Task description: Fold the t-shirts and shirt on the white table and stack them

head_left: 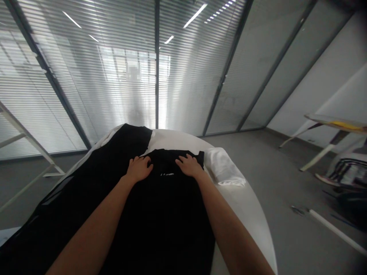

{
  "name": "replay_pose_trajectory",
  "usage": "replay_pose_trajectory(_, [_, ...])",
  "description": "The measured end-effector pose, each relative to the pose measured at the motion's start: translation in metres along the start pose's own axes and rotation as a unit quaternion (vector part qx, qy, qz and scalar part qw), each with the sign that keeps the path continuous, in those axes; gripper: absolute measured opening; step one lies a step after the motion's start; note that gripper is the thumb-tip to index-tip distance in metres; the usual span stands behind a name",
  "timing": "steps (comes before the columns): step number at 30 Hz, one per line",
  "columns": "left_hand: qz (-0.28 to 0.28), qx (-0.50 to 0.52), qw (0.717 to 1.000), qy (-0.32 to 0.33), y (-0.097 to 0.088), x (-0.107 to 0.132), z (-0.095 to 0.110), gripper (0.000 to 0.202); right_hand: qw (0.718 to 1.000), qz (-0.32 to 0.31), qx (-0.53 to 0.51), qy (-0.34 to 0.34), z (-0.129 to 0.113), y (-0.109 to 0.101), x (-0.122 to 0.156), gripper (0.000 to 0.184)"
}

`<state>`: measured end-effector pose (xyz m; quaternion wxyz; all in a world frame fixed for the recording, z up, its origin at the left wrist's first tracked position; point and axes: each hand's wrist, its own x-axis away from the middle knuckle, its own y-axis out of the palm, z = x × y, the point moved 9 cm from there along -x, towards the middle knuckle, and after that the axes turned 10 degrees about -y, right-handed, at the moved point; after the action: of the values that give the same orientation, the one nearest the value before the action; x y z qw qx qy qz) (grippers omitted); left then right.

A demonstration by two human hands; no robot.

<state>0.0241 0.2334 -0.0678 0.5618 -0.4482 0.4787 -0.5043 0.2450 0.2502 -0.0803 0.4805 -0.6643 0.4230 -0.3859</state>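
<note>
Beyond everything stood a glass partition (183,76) with slatted blinds, and a grey floor (282,172) spread out to the right of the fingers. Well off to the right were a small folding table (335,124) and a bag (348,175), while a white metal frame (24,133) stood far to the left. Directly beneath the fingers lay a white, round-edged surface (249,206), largely covered by a black garment (163,225). Its long axis ran straight ahead from the person towards the partition, so most of its length lay on the near side of the fingers, with a further black stretch (132,143) beyond them. A folded top edge (172,153) crossed the garment just beyond the fingertips, roughly square to that long axis. A folded white cloth (222,168) lay just to the right of the fingers, nearer the right hand (189,166) than the left hand (139,170). Both hands rested palm-down on the black fabric, about level with each other and a little apart. Their fingers (146,162) were spread wide and flat, pinching nothing. A small white mark (167,174) showed on the fabric between the two hands.
</note>
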Motion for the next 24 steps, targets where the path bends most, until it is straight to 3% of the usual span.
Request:
replay_pose_trajectory(3, [0.014, 0.008, 1.000, 0.017, -0.007, 0.002, 0.000, 0.030, 0.996, 0.044, -0.023, 0.072, 0.020, -0.004, 0.003, 0.060])
replay_pose_trajectory(6, [0.068, 0.042, 0.997, -0.018, -0.025, -0.002, -0.012, 0.028, 0.989, 0.065, -0.042, 0.126, 0.037, -0.007, 0.006, 0.058])
replay_pose_trajectory(12, [0.171, 0.194, 0.947, -0.188, -0.055, -0.006, -0.079, 0.024, 0.981, 0.083, -0.026, 0.171, 0.051, -0.013, 0.012, 0.055])
replay_pose_trajectory(16, [0.231, 0.239, 0.914, -0.234, -0.077, -0.001, -0.114, 0.021, 0.982, 0.092, -0.026, 0.165, 0.054, -0.020, 0.011, 0.042])
replay_pose_trajectory(21, [0.306, 0.276, 0.880, -0.239, -0.104, 0.009, -0.150, 0.025, 0.959, 0.218, -0.059, 0.172, 0.071, -0.060, 0.023, 0.036])
replay_pose_trajectory(24, [0.319, 0.312, 0.862, -0.240, -0.103, 0.009, -0.167, 0.028, 0.928, 0.295, -0.126, 0.190, 0.090, -0.078, 0.035, 0.039])
